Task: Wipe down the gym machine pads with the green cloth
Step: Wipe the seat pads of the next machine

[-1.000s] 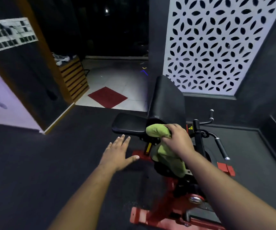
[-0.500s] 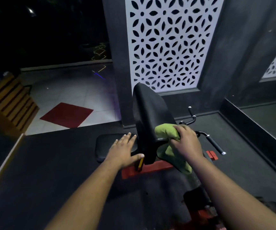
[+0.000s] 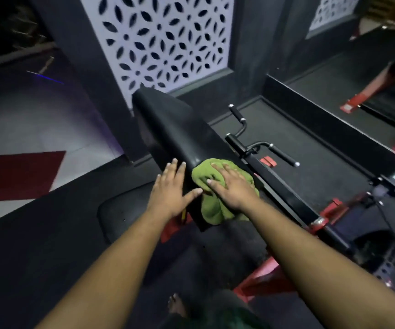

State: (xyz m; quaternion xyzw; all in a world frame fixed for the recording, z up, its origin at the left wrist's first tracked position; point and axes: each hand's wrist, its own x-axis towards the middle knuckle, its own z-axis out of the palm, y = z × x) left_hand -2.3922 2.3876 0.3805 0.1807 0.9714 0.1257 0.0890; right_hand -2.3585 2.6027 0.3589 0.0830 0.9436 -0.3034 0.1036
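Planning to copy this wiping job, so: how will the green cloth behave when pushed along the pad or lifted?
The cloth is probably floppy: it bunches under the right hand and droops over the pad edge. It looks light and plush, so it should slide on the smooth pad if pressed flat, but may ball up.

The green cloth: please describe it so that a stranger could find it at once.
Find the white patterned wall panel; below it slopes the long black back pad. On its near end lies the green cloth, pressed flat by the right hand. It is the only green thing among black and red.
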